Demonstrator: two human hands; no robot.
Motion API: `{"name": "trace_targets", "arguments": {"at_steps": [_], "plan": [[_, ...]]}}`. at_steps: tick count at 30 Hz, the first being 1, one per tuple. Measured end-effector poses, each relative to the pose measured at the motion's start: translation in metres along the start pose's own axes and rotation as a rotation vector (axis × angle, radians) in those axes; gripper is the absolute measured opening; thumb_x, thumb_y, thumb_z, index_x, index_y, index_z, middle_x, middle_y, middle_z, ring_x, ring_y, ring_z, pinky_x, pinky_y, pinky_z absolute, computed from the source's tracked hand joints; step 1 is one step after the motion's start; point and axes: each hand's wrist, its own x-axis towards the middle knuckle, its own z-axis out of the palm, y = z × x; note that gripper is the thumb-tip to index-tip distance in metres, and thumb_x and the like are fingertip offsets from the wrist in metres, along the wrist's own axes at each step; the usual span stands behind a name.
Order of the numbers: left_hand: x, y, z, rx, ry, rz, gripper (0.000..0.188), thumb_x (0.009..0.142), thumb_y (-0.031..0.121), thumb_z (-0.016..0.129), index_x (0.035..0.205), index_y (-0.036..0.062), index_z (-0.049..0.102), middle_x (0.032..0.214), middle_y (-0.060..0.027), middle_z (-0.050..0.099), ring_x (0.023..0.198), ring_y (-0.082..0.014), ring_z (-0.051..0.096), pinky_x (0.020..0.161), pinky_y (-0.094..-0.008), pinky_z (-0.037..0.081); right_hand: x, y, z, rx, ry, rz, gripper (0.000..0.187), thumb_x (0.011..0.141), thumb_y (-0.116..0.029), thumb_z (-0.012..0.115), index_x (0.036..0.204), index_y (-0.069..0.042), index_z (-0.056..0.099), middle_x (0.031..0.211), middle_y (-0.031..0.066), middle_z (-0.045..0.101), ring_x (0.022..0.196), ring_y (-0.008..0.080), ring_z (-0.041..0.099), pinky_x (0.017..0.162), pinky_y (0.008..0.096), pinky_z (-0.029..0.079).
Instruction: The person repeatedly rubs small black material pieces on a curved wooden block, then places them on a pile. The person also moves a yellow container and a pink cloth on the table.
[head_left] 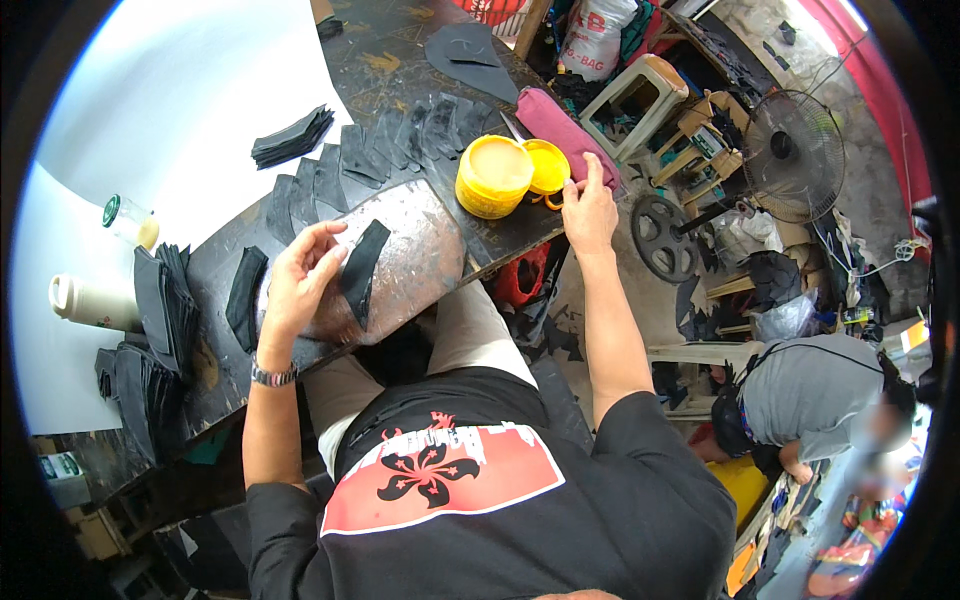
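Head view is showing your left hand (300,275) hovering over the near side of a worn board (430,225), its grip curving into a narrow gap with nothing visible between thumb and fingers. Just beside those fingertips, a black piece (363,270) is lying flat on the board, which is probably giving it firm backing. Your right hand (590,210) is reaching beside a yellow dish (550,165); you cannot tell whether that grip is holding anything. An open yellow tub (495,172) of tan paste is standing next to the dish, presumably for easy reach. Behind the board, a row of black pieces (365,155) is fanning across the bench (395,75), likely keeping each edge exposed. Counting up, you are having one board, one tub, one dish, one black piece on the board, one loose piece (245,300) left of your hand, one bundle (292,138) on the white sheet (200,80) and two stacks (165,310) at far left; the row is overlapping too much for counting exactly.
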Motion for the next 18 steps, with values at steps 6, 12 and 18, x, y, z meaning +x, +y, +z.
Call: {"name": "trace_targets", "arguments": {"at_steps": [6,12,18], "plan": [[-0.041,-0.006,0.0,0.148,0.147,0.116,0.024,0.092,0.004,0.068,0.116,0.0006,0.067,0.088,0.0022,0.058,0.077,-0.0059,0.05,0.071,-0.021,0.043,-0.002,0.003,0.023,0.176,0.054,0.084,0.045,0.086,-0.012,0.07,0.129,-0.014,0.057,0.087,0.0117,0.072,0.084,0.034,0.069,0.076,0.0474,0.053],[-0.06,-0.015,-0.003,0.118,0.204,0.129,0.025,0.092,0.002,0.068,0.117,0.0018,0.067,0.092,0.0008,0.06,0.08,-0.0063,0.053,0.073,-0.0212,0.044,0.004,-0.004,0.021,0.517,0.112,0.153,0.054,0.085,0.006,0.068,0.134,-0.011,0.055,0.088,0.0052,0.066,0.08,0.0136,0.066,0.076,0.0291,0.054],[-0.07,-0.019,-0.001,0.07,0.223,0.103,0.024,0.093,0.002,0.068,0.117,0.0019,0.068,0.093,0.0012,0.062,0.081,-0.0062,0.053,0.073,-0.0217,0.045,0.009,-0.037,0.0,0.796,0.15,-0.089,0.052,0.088,0.011,0.064,0.136,-0.006,0.053,0.105,0.0048,0.059,0.093,0.011,0.061,0.083,0.0245,0.053]]}}
